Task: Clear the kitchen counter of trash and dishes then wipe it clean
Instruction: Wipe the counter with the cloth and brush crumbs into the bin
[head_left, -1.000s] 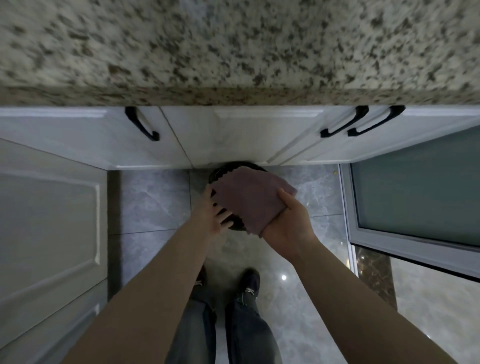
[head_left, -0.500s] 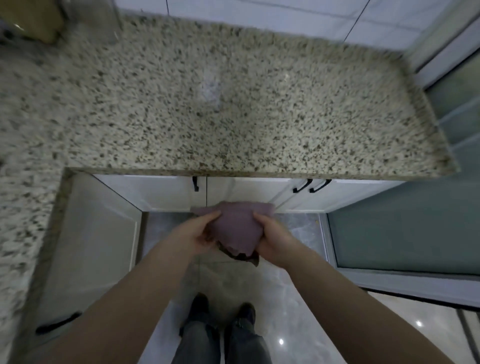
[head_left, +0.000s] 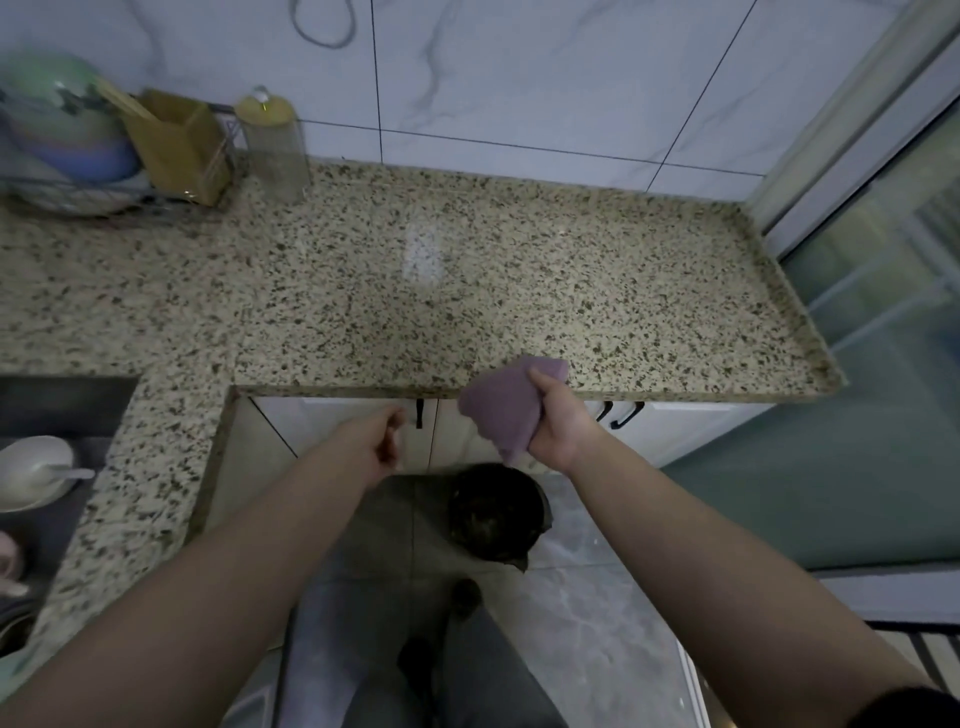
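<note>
The purple cloth (head_left: 506, 410) hangs bunched in your right hand (head_left: 558, 426), its fingers curled round it at the counter (head_left: 467, 291) edge. Your left hand (head_left: 382, 439) hovers beside it, fingers loosely curled, holding nothing.

I see an L-shaped speckled granite counter (head_left: 519, 291), its front edge over white cabinets. At its back left stand 1 clear bottle (head_left: 274, 148) with a yellow top, 1 tan utensil holder (head_left: 179, 145) and 1 wire dish rack (head_left: 67, 192) with bowls. Below, the grey tiled floor (head_left: 597, 623) carries 1 dark bin (head_left: 493, 512).
</note>
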